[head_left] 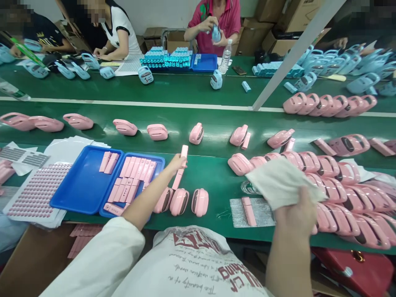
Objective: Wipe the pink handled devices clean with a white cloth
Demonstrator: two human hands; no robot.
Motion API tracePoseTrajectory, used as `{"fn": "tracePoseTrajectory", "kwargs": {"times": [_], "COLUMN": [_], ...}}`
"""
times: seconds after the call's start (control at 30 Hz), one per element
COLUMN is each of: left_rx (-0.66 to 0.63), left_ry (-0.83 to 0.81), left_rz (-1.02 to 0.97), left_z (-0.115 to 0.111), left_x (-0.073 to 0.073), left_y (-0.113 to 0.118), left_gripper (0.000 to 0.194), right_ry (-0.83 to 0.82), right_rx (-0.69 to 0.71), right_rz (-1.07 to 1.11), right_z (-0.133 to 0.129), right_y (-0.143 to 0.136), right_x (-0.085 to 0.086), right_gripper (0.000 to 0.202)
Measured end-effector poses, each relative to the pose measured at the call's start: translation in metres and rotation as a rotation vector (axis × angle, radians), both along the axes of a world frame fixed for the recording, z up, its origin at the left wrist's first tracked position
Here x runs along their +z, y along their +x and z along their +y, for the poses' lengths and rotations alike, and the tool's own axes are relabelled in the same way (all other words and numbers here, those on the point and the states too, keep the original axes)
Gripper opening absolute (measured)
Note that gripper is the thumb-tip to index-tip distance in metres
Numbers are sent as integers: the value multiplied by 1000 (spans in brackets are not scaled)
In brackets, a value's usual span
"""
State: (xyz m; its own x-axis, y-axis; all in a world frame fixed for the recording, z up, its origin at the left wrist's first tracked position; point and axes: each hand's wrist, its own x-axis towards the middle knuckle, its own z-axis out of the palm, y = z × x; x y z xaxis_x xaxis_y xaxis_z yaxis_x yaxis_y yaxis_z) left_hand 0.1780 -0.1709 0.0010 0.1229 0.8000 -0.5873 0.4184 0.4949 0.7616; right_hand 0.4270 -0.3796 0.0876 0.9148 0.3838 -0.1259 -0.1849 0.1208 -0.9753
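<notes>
The left hand (177, 163) reaches forward over the near table (216, 181), pinching a bar-shaped part (184, 151) upright. Just below it three rounded casings (182, 201) stand in a row, touching one another. Left of them lie two trays (83, 185) side by side, the right one holding rows of bar parts (134, 175). Further left sit sticker sheets (34, 194). The right hand (298, 214) holds a cloth (278, 183) (it overlaps the heap behind) in front of a crowded pile of casings (340, 198) at the right. Between the hands, a single bar (249, 210) lies on a bubble-wrap sheet (262, 212). Behind, a conveyor belt (185, 119) carries spaced casings (157, 132); beyond it co-workers sit at the far table (173, 88).
</notes>
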Motion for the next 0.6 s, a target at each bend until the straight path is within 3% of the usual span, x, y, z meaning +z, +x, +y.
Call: {"fn": "tracePoseTrajectory", "kwargs": {"times": [0.07,0.1,0.17,0.23,0.3,0.43,0.6], "left_rx": [-44,-64,-104,-141,-169,-208,-325], "left_ry": [57,98,184,256,303,367,479], "left_rz": [130,192,294,369,427,523,552], "left_z": [36,52,78,96,106,112,105], "left_x": [-17,-24,-35,-42,-47,-58,-57], "left_y": [3,7,18,31,44,58,48], "left_gripper": [31,37,47,52,49,39,39], "right_ry": [-217,-377,-588,-618,-611,-526,-445], "right_rx": [-281,-253,-6,208,279,158,-172], "right_rz": [-363,-560,-931,-1200,-1344,-1380,-954], "right_z": [-15,-21,-30,-35,-35,-28,-11], "right_y": [24,33,44,46,44,40,57], "right_x": [-1,-6,-24,-46,-66,-87,-99], "right_gripper": [55,54,56,52,45,37,45]}}
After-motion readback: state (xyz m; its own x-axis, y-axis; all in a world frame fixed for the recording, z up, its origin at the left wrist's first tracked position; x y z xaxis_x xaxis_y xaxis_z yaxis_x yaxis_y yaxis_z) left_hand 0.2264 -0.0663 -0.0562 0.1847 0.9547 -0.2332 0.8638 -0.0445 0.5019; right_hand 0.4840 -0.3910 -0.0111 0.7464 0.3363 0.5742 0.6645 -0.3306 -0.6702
